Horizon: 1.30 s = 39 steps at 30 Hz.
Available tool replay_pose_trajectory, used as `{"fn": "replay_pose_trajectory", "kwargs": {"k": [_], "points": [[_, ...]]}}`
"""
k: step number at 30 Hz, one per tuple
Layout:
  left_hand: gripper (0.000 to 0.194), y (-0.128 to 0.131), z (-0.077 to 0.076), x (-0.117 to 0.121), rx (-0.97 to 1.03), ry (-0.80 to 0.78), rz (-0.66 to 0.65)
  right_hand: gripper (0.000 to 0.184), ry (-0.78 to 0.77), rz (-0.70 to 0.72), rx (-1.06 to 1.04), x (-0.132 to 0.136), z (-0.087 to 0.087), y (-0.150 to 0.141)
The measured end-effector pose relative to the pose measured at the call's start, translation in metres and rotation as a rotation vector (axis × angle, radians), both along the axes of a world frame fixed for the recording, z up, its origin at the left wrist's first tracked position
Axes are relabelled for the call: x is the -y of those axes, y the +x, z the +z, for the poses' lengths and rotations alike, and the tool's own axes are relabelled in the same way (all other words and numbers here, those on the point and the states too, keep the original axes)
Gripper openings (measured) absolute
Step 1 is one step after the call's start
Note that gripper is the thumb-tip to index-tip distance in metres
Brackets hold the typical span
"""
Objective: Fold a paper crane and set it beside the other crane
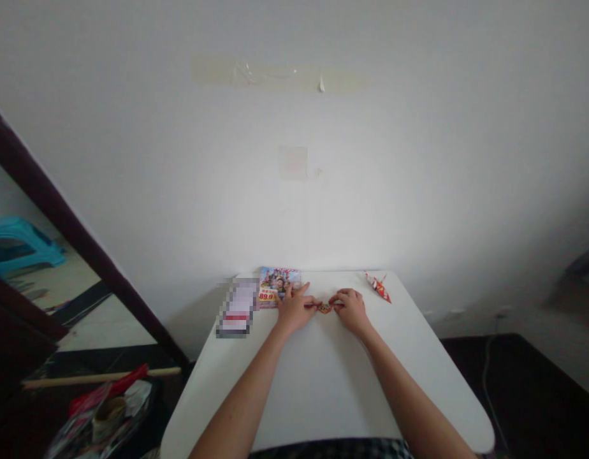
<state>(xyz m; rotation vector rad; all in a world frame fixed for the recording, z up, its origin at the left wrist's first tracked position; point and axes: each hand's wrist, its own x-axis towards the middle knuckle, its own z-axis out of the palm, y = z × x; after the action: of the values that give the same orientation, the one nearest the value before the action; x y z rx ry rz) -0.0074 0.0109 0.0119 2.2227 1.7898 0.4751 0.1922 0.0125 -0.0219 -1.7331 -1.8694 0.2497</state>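
Between my two hands, just above or on the white table, is a small piece of folded patterned paper in red, yellow and green. My left hand pinches its left end between thumb and finger, the other fingers spread over the edge of a printed leaflet. Its right end is held by my right hand, whose fingers are curled. Off to the right of that hand lies a red and white origami crane. The paper's middle shows; its ends are covered by my fingertips.
A colourful leaflet lies at the table's back left, beside a blurred-out phone-like object. The wall rises right behind the table. On the left stand a dark-framed mirror and a bag of rubbish on the floor.
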Motion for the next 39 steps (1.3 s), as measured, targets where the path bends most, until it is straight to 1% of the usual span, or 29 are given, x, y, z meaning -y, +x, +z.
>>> {"fn": "replay_pose_trajectory", "kwargs": {"k": [3,5,10,19,25,30,34,39], "points": [[0.019,0.002,0.0,0.003,0.008,0.013,0.012,0.015,0.014,0.027,-0.022,0.002,0.001,0.001],[0.019,0.004,-0.001,0.004,0.021,0.029,0.021,0.012,0.03,0.025,-0.038,0.004,0.003,0.0],[0.016,0.013,-0.002,0.007,0.034,0.078,0.059,0.014,0.064,-0.007,-0.029,0.01,0.008,-0.007],[0.014,0.018,-0.002,0.007,0.044,0.107,0.078,0.015,0.054,-0.041,0.015,0.013,0.01,-0.012],[0.015,0.013,0.0,0.0,0.051,0.05,0.051,0.016,-0.034,-0.084,-0.011,0.01,0.014,-0.017],[0.016,0.004,0.004,-0.004,0.044,0.01,-0.006,0.017,-0.09,-0.074,-0.084,0.006,0.016,-0.013],[0.015,0.0,0.005,-0.007,0.027,-0.038,-0.019,0.02,-0.07,-0.053,-0.099,0.003,0.013,-0.009],[0.018,-0.001,0.001,-0.008,0.013,-0.043,-0.025,0.024,-0.017,-0.035,-0.099,0.0,0.007,-0.006]]}}
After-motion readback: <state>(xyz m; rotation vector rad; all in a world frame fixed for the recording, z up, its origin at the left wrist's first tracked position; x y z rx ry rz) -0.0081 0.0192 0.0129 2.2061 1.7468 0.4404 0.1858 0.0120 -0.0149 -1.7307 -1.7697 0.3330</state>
